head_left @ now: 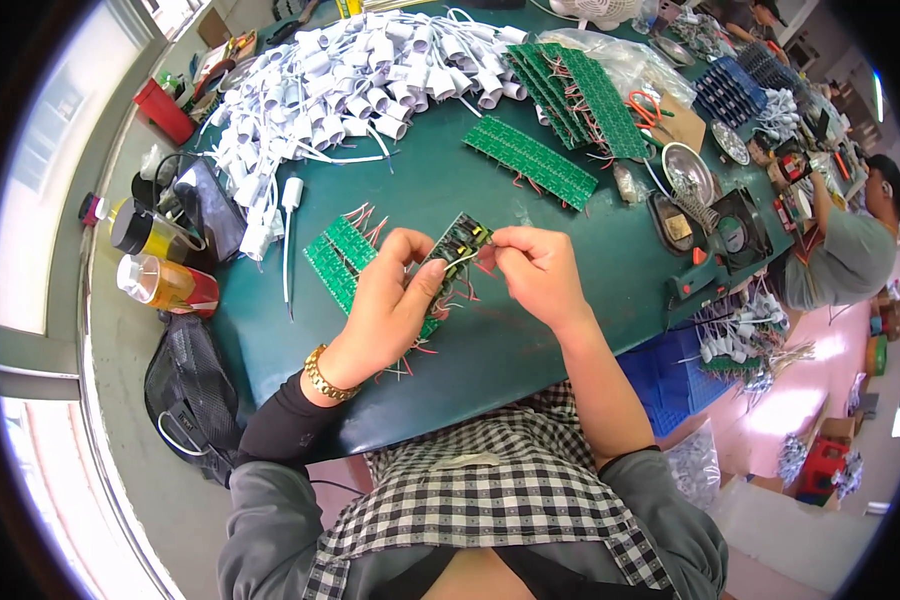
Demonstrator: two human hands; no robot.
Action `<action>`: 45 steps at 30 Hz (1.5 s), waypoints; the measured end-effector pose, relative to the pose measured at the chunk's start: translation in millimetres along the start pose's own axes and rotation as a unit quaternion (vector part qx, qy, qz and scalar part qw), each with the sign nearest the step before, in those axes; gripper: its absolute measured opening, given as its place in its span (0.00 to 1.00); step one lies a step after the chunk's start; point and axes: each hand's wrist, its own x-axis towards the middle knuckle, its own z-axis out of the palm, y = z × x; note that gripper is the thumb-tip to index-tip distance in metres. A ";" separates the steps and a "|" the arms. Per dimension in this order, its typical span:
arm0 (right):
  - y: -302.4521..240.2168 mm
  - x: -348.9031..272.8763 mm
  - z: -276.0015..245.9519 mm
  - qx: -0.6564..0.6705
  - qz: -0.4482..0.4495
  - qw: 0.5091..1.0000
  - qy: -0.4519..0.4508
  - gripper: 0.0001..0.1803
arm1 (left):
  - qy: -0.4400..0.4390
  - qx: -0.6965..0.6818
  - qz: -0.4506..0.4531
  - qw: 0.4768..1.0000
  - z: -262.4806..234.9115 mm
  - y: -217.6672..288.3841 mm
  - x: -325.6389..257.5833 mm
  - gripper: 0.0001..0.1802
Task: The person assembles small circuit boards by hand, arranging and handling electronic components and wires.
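Observation:
My left hand is closed around a narrow circuit board strip, tilted up above the table, its dark and yellow components showing. At the strip's right end, my right hand pinches a thin wire; its fingertips partly hide the wire's end. A pale wire crosses the strip near my left thumb, and red wires hang below. Beneath and beside my left hand lie green circuit board panels with red and white leads, partly covered by that hand. Left of them rests a single white lamp holder with its white cable.
A large heap of white lamp holders fills the table's far side. Rightward lie a green panel, stacked panels, orange-handled scissors, a metal dish and a soldering iron stand. Bottles stand left. A co-worker sits right.

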 end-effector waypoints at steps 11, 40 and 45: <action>6.8 -11.5 -11.6 0.135 0.061 0.982 -0.119 0.13 | -0.016 -0.098 -0.062 0.993 2.3 3.2 2.3 0.08; 3.0 17.6 -34.3 0.042 -0.032 0.993 0.107 0.06 | 0.034 -0.231 -0.035 0.972 -15.5 8.6 7.2 0.12; -42.1 17.8 4.2 -0.172 -0.302 0.937 0.037 0.12 | 0.039 -0.170 -0.033 0.984 -12.2 10.1 2.4 0.11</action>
